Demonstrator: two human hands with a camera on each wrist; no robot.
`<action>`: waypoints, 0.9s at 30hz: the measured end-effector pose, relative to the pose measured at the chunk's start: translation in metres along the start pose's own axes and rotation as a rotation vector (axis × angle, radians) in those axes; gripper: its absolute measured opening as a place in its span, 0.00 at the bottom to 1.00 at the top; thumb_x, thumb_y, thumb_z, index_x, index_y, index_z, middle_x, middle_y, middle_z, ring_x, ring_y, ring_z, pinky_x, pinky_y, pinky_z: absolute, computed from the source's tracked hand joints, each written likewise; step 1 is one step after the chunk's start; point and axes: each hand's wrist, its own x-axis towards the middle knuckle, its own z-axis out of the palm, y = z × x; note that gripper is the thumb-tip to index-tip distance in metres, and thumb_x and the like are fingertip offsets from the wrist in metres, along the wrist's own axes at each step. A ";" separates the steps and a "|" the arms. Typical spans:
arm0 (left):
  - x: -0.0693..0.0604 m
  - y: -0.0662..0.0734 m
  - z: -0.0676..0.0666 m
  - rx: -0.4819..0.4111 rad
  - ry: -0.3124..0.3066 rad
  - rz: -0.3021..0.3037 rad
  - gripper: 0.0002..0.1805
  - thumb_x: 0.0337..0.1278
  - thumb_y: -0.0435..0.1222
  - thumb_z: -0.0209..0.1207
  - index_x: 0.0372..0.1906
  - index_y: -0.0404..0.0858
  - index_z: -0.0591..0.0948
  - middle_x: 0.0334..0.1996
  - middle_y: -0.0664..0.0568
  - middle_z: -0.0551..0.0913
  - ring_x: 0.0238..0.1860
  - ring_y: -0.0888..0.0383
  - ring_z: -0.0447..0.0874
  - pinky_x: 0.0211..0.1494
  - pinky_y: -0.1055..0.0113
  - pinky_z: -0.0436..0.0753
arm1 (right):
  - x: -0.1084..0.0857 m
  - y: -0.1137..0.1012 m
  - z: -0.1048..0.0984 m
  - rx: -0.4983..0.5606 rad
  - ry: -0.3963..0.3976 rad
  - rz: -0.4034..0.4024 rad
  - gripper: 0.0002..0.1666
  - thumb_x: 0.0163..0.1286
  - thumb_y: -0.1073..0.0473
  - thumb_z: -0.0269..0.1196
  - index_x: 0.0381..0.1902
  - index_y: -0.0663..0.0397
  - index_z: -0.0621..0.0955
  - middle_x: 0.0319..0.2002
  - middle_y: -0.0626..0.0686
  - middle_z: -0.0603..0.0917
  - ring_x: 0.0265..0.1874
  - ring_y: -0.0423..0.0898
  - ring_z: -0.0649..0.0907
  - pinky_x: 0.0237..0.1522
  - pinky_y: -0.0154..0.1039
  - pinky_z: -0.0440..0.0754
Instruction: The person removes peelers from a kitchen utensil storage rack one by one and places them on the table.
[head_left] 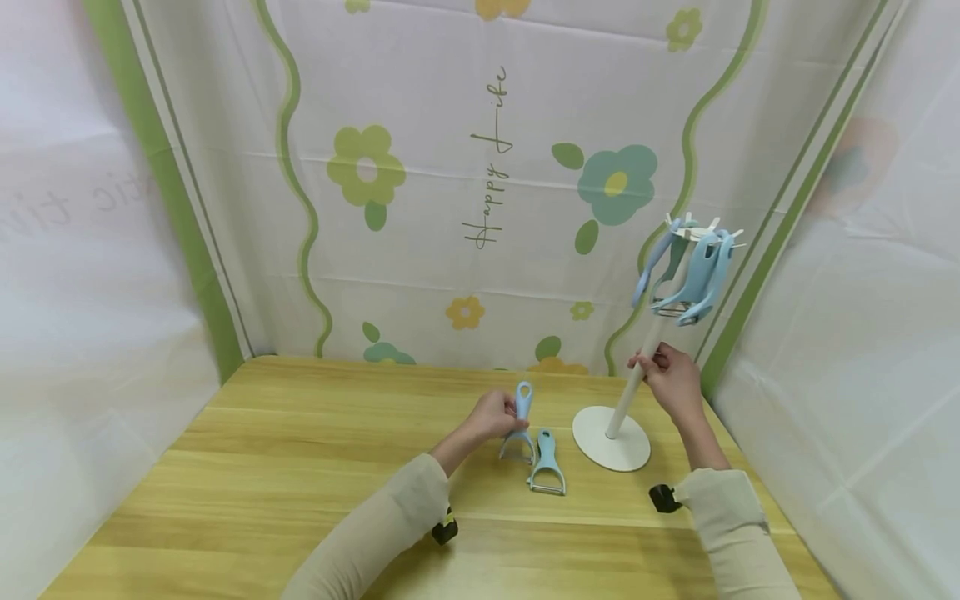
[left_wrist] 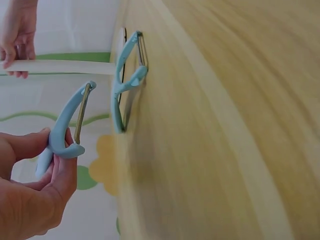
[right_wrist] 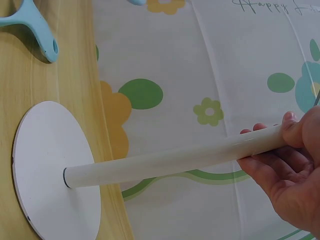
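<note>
My left hand (head_left: pixel 493 415) pinches a light blue Y-shaped peeler (head_left: pixel 523 400) between thumb and fingers, its blade end lower and its looped handle up. In the left wrist view this peeler (left_wrist: pixel 61 127) is held off the tabletop. A second, blue-green peeler (head_left: pixel 547 450) lies on the table just right of it. My right hand (head_left: pixel 675 385) grips the white pole (right_wrist: pixel 165 162) of a stand partway up. The stand's round base (head_left: pixel 592 442) is on the table. Several blue and green peelers (head_left: pixel 701 268) hang from the hooked ring at the pole's top.
The wooden table (head_left: pixel 300 467) ends at a flower-patterned curtain (head_left: pixel 420 250) behind. White cloth also hangs on the left and right sides. Small black devices (head_left: pixel 663 498) sit at both wrists. The lying peeler is close to the stand's base.
</note>
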 end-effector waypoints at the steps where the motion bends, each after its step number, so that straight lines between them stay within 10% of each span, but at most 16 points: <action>1: 0.000 -0.002 0.000 0.008 -0.002 -0.001 0.07 0.51 0.28 0.70 0.34 0.30 0.83 0.21 0.53 0.79 0.22 0.62 0.75 0.25 0.74 0.77 | 0.000 0.000 0.000 0.000 0.001 0.001 0.16 0.77 0.57 0.57 0.49 0.65 0.82 0.44 0.65 0.88 0.38 0.31 0.83 0.36 0.22 0.82; 20: -0.004 -0.034 0.007 0.092 -0.028 -0.119 0.08 0.52 0.29 0.71 0.25 0.31 0.83 0.19 0.53 0.79 0.20 0.62 0.74 0.24 0.74 0.76 | 0.000 -0.002 -0.001 0.004 -0.020 0.003 0.17 0.78 0.57 0.55 0.52 0.66 0.81 0.46 0.67 0.87 0.50 0.61 0.85 0.38 0.23 0.83; 27: -0.004 -0.037 0.010 0.236 -0.024 -0.057 0.24 0.52 0.32 0.71 0.08 0.40 0.73 0.05 0.60 0.66 0.10 0.65 0.60 0.14 0.76 0.60 | 0.000 -0.001 -0.001 0.000 -0.021 0.000 0.17 0.78 0.57 0.56 0.51 0.67 0.81 0.46 0.67 0.87 0.50 0.61 0.85 0.38 0.23 0.84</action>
